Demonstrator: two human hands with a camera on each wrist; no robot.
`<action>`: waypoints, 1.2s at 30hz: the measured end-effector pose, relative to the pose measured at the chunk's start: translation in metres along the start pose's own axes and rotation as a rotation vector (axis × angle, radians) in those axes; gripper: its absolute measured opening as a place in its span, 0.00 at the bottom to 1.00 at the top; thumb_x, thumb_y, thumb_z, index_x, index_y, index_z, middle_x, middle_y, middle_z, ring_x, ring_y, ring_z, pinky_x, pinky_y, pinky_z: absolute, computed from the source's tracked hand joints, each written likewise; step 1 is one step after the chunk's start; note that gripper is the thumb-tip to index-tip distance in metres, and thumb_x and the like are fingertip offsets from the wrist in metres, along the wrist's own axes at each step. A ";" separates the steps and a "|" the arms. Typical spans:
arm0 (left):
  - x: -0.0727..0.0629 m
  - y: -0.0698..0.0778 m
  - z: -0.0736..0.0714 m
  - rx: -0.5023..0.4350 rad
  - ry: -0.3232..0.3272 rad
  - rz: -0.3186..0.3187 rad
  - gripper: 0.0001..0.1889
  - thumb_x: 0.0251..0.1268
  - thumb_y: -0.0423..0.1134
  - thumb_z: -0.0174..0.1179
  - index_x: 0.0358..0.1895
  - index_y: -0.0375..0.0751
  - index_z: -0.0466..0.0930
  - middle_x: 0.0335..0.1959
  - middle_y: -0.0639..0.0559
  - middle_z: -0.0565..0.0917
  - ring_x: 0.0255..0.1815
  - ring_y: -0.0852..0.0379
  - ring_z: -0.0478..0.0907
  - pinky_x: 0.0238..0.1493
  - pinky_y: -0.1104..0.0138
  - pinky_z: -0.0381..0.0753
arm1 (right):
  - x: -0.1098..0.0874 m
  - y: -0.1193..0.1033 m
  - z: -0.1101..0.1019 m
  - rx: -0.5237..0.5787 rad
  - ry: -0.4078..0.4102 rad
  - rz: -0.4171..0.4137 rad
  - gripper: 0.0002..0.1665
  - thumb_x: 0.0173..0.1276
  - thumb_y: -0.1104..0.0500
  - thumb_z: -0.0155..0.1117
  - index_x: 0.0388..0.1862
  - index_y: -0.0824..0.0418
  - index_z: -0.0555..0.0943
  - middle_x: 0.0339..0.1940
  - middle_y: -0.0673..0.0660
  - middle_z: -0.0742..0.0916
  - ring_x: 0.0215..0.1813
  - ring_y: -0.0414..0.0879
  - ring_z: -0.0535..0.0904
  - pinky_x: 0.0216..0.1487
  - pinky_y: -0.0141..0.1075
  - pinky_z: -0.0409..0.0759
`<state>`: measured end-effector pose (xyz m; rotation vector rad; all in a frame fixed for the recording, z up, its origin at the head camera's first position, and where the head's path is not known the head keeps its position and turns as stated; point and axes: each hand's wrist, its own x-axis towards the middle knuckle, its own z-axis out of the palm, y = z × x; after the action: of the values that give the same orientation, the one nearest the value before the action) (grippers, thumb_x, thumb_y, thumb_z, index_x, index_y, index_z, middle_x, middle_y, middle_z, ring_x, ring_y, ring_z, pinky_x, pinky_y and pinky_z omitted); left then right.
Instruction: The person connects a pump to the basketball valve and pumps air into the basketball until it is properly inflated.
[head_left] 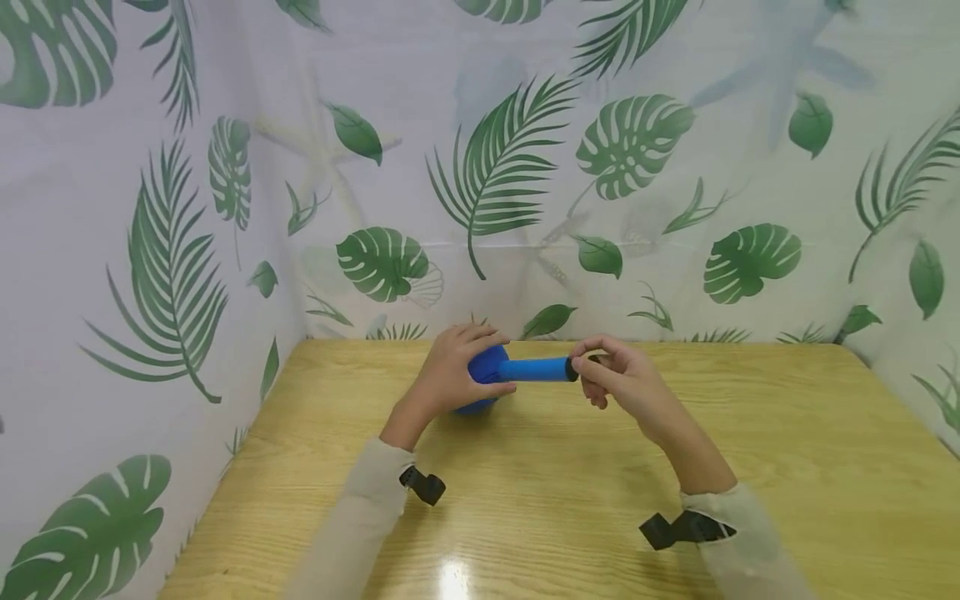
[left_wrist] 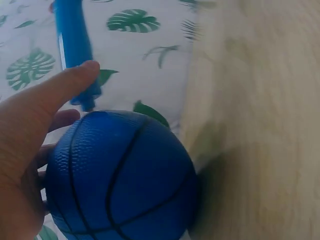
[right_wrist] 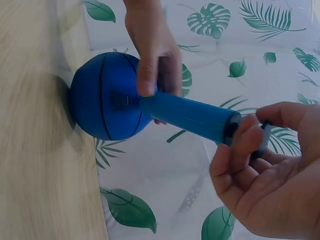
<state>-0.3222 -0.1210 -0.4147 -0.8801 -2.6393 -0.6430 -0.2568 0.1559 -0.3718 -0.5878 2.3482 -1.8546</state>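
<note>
A small blue toy basketball (head_left: 487, 364) with black seams rests on the wooden table (head_left: 555, 467). My left hand (head_left: 450, 367) grips the ball from the left, fingers over its far side. In the left wrist view, the left thumb lies across the front end of a blue hand pump (head_left: 536, 369). That pump points from the ball toward the right, its narrow tip meeting the ball's surface. At the pump's back end, my right hand (head_left: 626, 379) holds the black handle (right_wrist: 265, 137) between thumb and fingers. Only a short gap shows between handle and barrel.
A white cloth (head_left: 420, 192) printed with green leaves hangs behind the table and along its left side. Black camera mounts (head_left: 423, 485) sit on both wrists, over light sleeves (head_left: 360, 517).
</note>
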 end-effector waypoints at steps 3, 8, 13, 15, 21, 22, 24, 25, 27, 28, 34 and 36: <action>-0.005 -0.003 0.003 0.083 -0.026 0.022 0.37 0.56 0.62 0.73 0.70 0.57 0.76 0.74 0.49 0.74 0.76 0.45 0.66 0.76 0.44 0.61 | 0.001 0.001 -0.007 -0.044 -0.061 0.024 0.18 0.80 0.57 0.57 0.57 0.69 0.72 0.23 0.53 0.80 0.25 0.43 0.73 0.29 0.35 0.76; -0.011 -0.002 -0.003 0.114 -0.027 0.100 0.37 0.53 0.60 0.75 0.67 0.54 0.78 0.72 0.47 0.75 0.73 0.43 0.68 0.72 0.42 0.65 | -0.002 0.004 -0.017 -0.127 -0.144 0.089 0.21 0.77 0.57 0.61 0.61 0.68 0.71 0.21 0.55 0.78 0.22 0.43 0.71 0.28 0.35 0.75; -0.013 -0.006 -0.004 0.123 -0.032 0.103 0.44 0.43 0.64 0.78 0.68 0.56 0.78 0.73 0.48 0.73 0.74 0.42 0.68 0.71 0.41 0.67 | -0.004 0.007 -0.019 -0.240 -0.254 0.183 0.25 0.72 0.52 0.68 0.59 0.65 0.75 0.20 0.53 0.77 0.21 0.42 0.70 0.27 0.34 0.73; -0.014 -0.008 -0.001 0.127 -0.046 0.093 0.45 0.43 0.65 0.77 0.69 0.56 0.76 0.74 0.48 0.72 0.74 0.41 0.68 0.71 0.41 0.68 | -0.004 0.010 -0.018 -0.273 -0.295 0.200 0.24 0.72 0.51 0.69 0.57 0.65 0.76 0.19 0.52 0.76 0.21 0.42 0.70 0.26 0.34 0.73; -0.018 -0.008 0.009 0.114 -0.021 0.068 0.44 0.45 0.66 0.76 0.69 0.55 0.75 0.73 0.45 0.72 0.73 0.40 0.68 0.69 0.41 0.71 | -0.001 0.018 -0.014 -0.429 -0.337 0.228 0.22 0.70 0.49 0.71 0.54 0.62 0.79 0.21 0.53 0.78 0.18 0.43 0.69 0.26 0.36 0.72; -0.018 -0.007 0.010 0.117 -0.016 0.064 0.44 0.45 0.66 0.76 0.69 0.56 0.75 0.73 0.46 0.72 0.73 0.40 0.68 0.69 0.41 0.71 | -0.001 0.019 -0.013 -0.456 -0.342 0.233 0.23 0.69 0.48 0.71 0.54 0.62 0.79 0.23 0.54 0.79 0.18 0.44 0.68 0.26 0.36 0.71; -0.018 -0.005 0.010 0.123 -0.011 0.062 0.45 0.44 0.65 0.77 0.69 0.55 0.75 0.73 0.46 0.72 0.74 0.40 0.67 0.69 0.41 0.71 | 0.001 0.020 -0.010 -0.498 -0.350 0.235 0.25 0.68 0.47 0.72 0.55 0.62 0.80 0.28 0.55 0.81 0.18 0.44 0.68 0.25 0.35 0.71; -0.019 -0.004 0.009 0.122 -0.015 0.061 0.46 0.43 0.64 0.78 0.69 0.55 0.75 0.74 0.46 0.71 0.74 0.40 0.66 0.69 0.41 0.70 | 0.001 0.020 -0.008 -0.511 -0.351 0.236 0.25 0.68 0.47 0.72 0.54 0.62 0.80 0.30 0.55 0.82 0.19 0.44 0.68 0.24 0.35 0.70; -0.018 -0.002 0.008 0.128 -0.032 0.055 0.47 0.41 0.64 0.79 0.70 0.55 0.74 0.74 0.46 0.70 0.75 0.39 0.64 0.69 0.40 0.69 | 0.002 0.021 -0.005 -0.519 -0.339 0.231 0.23 0.69 0.47 0.71 0.52 0.62 0.81 0.30 0.55 0.83 0.20 0.43 0.68 0.24 0.34 0.69; -0.018 -0.001 0.007 0.125 -0.040 0.050 0.48 0.40 0.63 0.80 0.71 0.55 0.74 0.75 0.46 0.70 0.75 0.38 0.64 0.69 0.40 0.69 | 0.002 0.021 -0.004 -0.519 -0.325 0.226 0.21 0.70 0.47 0.70 0.50 0.62 0.82 0.29 0.54 0.83 0.20 0.43 0.68 0.23 0.34 0.69; -0.016 0.006 0.004 0.086 -0.053 -0.045 0.49 0.42 0.63 0.80 0.72 0.54 0.72 0.72 0.43 0.70 0.71 0.36 0.67 0.66 0.39 0.73 | 0.002 0.010 -0.006 -0.520 -0.256 0.171 0.17 0.72 0.48 0.68 0.42 0.62 0.85 0.21 0.51 0.80 0.20 0.43 0.68 0.24 0.33 0.68; -0.015 0.007 0.005 0.080 -0.048 -0.078 0.49 0.43 0.64 0.78 0.72 0.54 0.72 0.71 0.43 0.71 0.71 0.37 0.68 0.65 0.39 0.74 | 0.002 0.005 -0.009 -0.523 -0.251 0.167 0.18 0.72 0.48 0.68 0.41 0.63 0.85 0.20 0.50 0.79 0.20 0.43 0.68 0.24 0.33 0.68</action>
<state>-0.3067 -0.1210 -0.4228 -0.7833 -2.7335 -0.5371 -0.2625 0.1640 -0.3744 -0.5990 2.6046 -1.0237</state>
